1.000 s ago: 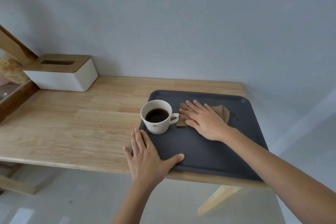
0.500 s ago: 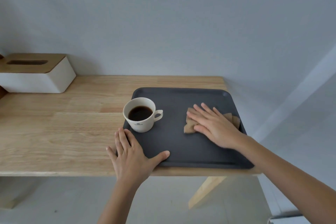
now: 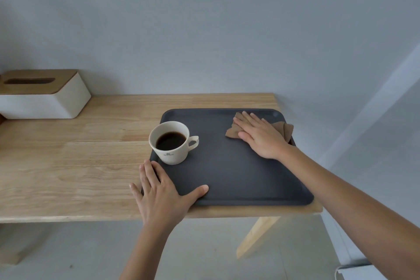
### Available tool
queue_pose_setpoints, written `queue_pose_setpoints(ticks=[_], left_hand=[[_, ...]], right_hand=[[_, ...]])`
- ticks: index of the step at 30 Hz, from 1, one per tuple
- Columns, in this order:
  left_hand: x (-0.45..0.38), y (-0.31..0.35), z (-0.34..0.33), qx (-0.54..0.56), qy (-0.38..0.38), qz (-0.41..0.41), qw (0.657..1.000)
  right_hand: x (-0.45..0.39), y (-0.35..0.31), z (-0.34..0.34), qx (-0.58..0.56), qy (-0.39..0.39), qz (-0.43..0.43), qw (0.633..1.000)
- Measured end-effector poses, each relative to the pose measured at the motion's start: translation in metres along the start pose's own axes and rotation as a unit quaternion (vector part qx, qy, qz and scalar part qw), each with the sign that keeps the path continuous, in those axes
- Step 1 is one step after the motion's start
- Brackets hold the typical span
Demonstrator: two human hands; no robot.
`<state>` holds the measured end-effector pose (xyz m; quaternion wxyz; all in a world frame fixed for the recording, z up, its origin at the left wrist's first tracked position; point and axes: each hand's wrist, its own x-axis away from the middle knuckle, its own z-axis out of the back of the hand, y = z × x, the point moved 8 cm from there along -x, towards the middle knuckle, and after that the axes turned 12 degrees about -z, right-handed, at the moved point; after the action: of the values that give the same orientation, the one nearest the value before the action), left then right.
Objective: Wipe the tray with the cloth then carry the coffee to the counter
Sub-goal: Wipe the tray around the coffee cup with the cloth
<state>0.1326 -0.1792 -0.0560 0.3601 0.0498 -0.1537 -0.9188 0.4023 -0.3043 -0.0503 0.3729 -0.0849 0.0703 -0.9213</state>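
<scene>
pale wooden table (image 3: 68,166) against grey wall, dark tray (image 3: 238,177) at its right end.

right hand (image 3: 261,136) flat and open, fingers spread, pressing brown cloth (image 3: 287,130) into tray's 1 o'clock corner; cloth mostly under palm, edges showing at 9 and 3 o'clock of hand. left hand (image 3: 161,195) open, laid flat over tray's 7 o'clock corner, thumb on tray floor, gripping nothing. white cup of coffee (image 3: 170,142) upright at tray's 9 o'clock edge, just beyond left fingertips, well apart from cloth. tissue box (image 3: 43,95) at 10 o'clock.
</scene>
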Motion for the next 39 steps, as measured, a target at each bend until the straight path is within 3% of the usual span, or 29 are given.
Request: queue_pose_setpoints(ticks=[11,14,16,21,24,29,32,39], left_hand=[[-0.003,-0.005,0.002,0.008,0.007,0.012,1.000],[-0.002,-0.005,0.003,0.007,0.004,0.013,1.000],[-0.001,-0.004,0.004,0.006,0.012,0.011,1.000],[0.007,-0.003,0.008,0.015,0.077,0.006,0.997],[0.013,0.001,0.008,0.022,0.099,0.008,0.995],[0.008,-0.001,0.001,0.008,0.017,0.033,0.999],[0.003,-0.001,0.001,0.014,-0.017,0.042,0.999],[0.001,-0.001,0.000,0.012,-0.029,0.043,0.999]], right_hand=[[0.125,-0.044,-0.025,-0.021,-0.024,0.104,0.994],[0.128,-0.042,-0.015,-0.118,-0.058,0.105,0.986],[0.118,-0.034,-0.005,-0.183,-0.042,0.065,0.980],[0.103,-0.035,-0.013,-0.033,-0.027,0.001,0.999],[0.111,-0.041,-0.014,-0.044,-0.019,0.047,0.998],[0.115,-0.044,-0.012,-0.029,-0.016,0.163,0.986],[0.086,-0.033,-0.010,-0.026,0.004,0.121,0.992],[-0.003,0.021,0.014,0.050,0.061,-0.125,0.989]])
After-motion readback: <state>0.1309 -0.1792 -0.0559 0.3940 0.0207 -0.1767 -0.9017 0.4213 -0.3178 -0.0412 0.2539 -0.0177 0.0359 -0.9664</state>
